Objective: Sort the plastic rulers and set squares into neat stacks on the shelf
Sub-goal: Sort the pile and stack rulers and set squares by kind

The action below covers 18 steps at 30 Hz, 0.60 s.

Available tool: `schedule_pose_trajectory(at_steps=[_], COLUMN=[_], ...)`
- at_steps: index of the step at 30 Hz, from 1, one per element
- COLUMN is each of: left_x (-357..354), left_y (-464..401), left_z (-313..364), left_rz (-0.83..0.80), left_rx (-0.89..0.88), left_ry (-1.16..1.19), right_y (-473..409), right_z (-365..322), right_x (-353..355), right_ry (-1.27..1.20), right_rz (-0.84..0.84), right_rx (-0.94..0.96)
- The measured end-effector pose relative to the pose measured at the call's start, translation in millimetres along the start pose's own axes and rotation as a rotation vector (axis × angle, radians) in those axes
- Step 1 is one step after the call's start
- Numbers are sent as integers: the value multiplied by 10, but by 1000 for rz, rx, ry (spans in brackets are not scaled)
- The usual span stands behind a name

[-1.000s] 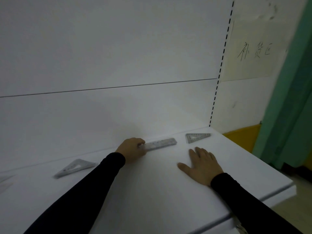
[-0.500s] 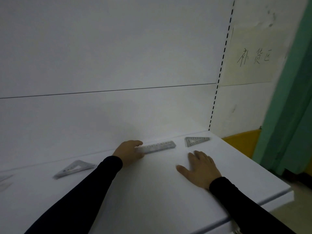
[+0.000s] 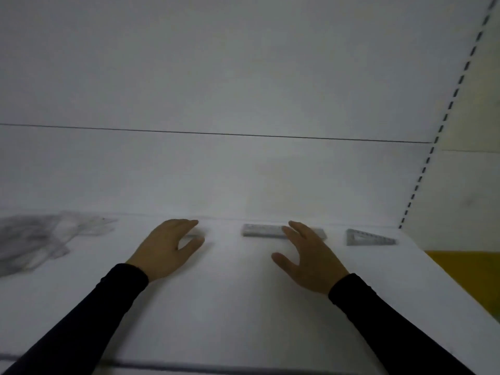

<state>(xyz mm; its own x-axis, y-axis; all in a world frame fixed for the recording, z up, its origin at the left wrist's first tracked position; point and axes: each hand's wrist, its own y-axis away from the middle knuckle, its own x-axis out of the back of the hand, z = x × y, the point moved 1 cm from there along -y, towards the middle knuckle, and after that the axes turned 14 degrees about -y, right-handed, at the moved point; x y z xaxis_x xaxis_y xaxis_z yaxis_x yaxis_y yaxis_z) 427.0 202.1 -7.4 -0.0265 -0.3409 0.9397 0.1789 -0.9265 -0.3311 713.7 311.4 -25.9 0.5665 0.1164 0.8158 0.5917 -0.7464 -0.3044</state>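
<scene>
A stack of clear plastic rulers [image 3: 262,230] lies against the back of the white shelf [image 3: 230,307]. My right hand [image 3: 307,254] hovers with fingers straight over the stack's right part, hiding its middle. My left hand [image 3: 167,246] is to the left of the stack, fingers relaxed, holding nothing; a small grey piece [image 3: 192,236] shows just under its fingertips. A set square stack [image 3: 365,238] lies at the far right of the shelf. A blurred heap of clear set squares and rulers [image 3: 40,236] lies at the far left.
The shelf's white back panel rises right behind the rulers. A slotted upright [image 3: 433,150] marks the shelf's right end, with a yellow floor area [image 3: 468,277] beyond it. The shelf's front edge [image 3: 189,366] runs along the bottom.
The view has swung left. My left hand has let go of the ruler's left end and moved left. My right hand has moved forward from the shelf onto the ruler stack.
</scene>
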Motion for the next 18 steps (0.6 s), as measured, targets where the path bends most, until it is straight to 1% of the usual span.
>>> schedule_pose_trajectory(at_steps=[3, 8, 11, 14, 18], left_x=[206, 569, 747, 878, 1035], left_y=[439, 1093, 1444, 1764, 2151], left_z=[-292, -847, -1202, -1558, -2116], left_rz=[11, 23, 70, 88, 77], left_rx=[113, 294, 383, 449, 501], left_ry=[-65, -145, -158, -157, -159], right_y=[-206, -399, -431, -489, -581], right_z=[-298, -948, -1407, -1832, -2436], right_x=[-198, -562, -753, -1016, -1414], right_ry=[-27, -104, -163, -190, -211], right_rz=[-44, -85, -115, -137, -159], right_rx=[145, 306, 401, 443, 447])
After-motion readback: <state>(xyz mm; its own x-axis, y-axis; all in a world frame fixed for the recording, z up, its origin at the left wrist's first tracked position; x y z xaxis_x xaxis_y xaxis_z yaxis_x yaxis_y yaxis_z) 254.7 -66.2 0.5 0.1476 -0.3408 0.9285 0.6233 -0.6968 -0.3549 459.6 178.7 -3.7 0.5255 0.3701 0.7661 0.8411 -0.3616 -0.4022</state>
